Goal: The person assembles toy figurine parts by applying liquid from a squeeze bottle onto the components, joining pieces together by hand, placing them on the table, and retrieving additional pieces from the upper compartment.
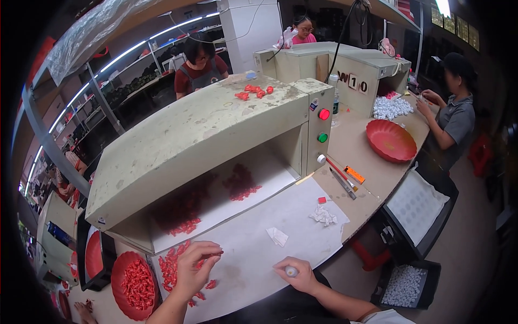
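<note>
My left hand (196, 268) is raised over the paper at the front, thumb and forefinger pinched on a small dark red piece (220, 252). Around and behind this hand lie several loose small red pieces (170, 265) on the white paper (245, 275). My right hand (300, 276) is closed around a slim pale bottle-like thing (291, 271), seen end-on; its exact kind cannot be made out. Just beyond that hand lies a folded white paper scrap (277, 236).
A grey metal box (199, 127) with an open front holds piles of red pieces (241, 182). A red bowl (135, 313) full of them stands left. To the right are crumpled tissue (324, 216), brushes (342, 182), another red bowl (391, 141) and a black crate (431, 291). Co-workers (456, 108) sit around.
</note>
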`<state>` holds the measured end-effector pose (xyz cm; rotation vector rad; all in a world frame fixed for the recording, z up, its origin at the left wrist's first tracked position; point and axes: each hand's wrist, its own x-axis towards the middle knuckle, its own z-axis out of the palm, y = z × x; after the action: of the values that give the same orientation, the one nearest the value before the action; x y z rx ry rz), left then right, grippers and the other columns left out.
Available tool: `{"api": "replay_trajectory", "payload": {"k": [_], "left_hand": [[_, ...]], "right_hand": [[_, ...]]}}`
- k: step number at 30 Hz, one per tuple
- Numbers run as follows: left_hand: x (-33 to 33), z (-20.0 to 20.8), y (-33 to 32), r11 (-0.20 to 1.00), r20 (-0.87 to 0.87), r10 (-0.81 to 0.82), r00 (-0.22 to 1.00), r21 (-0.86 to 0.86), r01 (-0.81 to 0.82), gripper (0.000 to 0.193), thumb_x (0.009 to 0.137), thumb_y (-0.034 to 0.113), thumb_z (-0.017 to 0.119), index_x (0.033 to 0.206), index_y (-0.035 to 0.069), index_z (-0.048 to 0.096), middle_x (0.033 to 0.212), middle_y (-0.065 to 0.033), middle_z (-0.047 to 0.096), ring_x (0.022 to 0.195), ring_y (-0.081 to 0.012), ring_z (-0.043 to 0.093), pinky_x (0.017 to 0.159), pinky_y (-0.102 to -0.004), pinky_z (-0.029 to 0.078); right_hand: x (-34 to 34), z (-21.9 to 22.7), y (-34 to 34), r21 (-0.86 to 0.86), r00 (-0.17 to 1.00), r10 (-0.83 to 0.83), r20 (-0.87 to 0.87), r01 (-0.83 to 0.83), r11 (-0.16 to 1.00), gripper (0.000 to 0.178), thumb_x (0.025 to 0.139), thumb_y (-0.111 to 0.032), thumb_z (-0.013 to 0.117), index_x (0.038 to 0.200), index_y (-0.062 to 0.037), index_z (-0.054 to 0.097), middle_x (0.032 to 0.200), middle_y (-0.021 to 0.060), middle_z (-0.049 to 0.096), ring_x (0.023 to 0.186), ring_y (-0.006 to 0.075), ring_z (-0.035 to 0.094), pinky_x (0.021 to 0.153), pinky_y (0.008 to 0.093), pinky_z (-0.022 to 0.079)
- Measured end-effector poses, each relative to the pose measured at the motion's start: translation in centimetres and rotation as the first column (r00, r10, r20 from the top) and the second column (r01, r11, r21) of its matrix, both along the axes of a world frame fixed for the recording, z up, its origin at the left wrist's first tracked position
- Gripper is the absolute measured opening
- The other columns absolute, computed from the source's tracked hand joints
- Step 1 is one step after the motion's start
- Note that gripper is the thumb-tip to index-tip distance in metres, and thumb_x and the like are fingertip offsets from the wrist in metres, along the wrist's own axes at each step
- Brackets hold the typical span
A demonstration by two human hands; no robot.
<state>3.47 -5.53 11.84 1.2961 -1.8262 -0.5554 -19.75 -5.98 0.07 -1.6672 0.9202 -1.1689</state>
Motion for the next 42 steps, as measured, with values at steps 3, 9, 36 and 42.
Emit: {"api": "replay_trajectory", "payload": {"k": [3, 9, 36, 42], "left_hand": [[0.2, -0.4, 0.8, 0.983, -0.259, 0.035, 0.965, 0.183, 0.013, 0.015, 0.073, -0.004, 0.059, 0.088, -0.002, 0.06, 0.088, -0.0097, 0.058, 0.079, -0.0129, 0.056, 0.068, -0.0219, 0.046], [-1.3, -5.2, 4.6, 0.94, -0.589, 0.082, 0.804, 0.315, 0.134, 0.015, 0.075, -0.004, 0.057, 0.09, -0.003, 0.058, 0.089, -0.0109, 0.058, 0.083, -0.0149, 0.056, 0.073, -0.0239, 0.043], [-3.3, -10.7, 5.5, 0.882, -0.965, 0.119, 0.234, 0.211, 0.422, 0.019, 0.082, 0.007, 0.053, 0.099, 0.0, 0.051, 0.091, -0.0056, 0.056, 0.078, -0.0109, 0.055, 0.074, -0.0227, 0.045], [-2.6, -10.7, 5.0, 0.879, -0.986, 0.155, -0.064, 0.108, 0.465, 0.022, 0.083, 0.009, 0.053, 0.103, 0.003, 0.05, 0.093, -0.0043, 0.056, 0.084, -0.0104, 0.054, 0.077, -0.0239, 0.045]], "right_hand": [[-0.1, 0.0, 0.0, 0.01, 1.0, -0.016, 0.009, 0.016, 1.0, 0.009, 0.073, -0.005, 0.062, 0.081, -0.0016, 0.06, 0.078, 0.0089, 0.061, 0.071, 0.018, 0.059, 0.065, 0.025, 0.045], [0.0, 0.0, -0.4, 0.011, 1.0, -0.024, 0.001, 0.024, 1.0, 0.007, 0.073, -0.004, 0.061, 0.079, -0.0016, 0.06, 0.077, 0.0087, 0.061, 0.07, 0.0183, 0.059, 0.064, 0.0248, 0.045], [-0.2, 1.0, 0.2, 0.055, 0.994, 0.09, 0.059, -0.093, 0.994, 0.049, 0.076, -0.03, 0.053, 0.11, -0.0016, 0.031, 0.101, 0.0129, 0.041, 0.077, 0.019, 0.045, 0.061, 0.0251, 0.041], [1.8, 2.7, 0.7, 0.136, 0.981, 0.172, 0.089, -0.183, 0.974, 0.045, 0.079, -0.022, 0.052, 0.111, 0.0002, 0.031, 0.109, 0.0175, 0.04, 0.084, 0.0277, 0.048, 0.06, 0.0348, 0.047]]}}
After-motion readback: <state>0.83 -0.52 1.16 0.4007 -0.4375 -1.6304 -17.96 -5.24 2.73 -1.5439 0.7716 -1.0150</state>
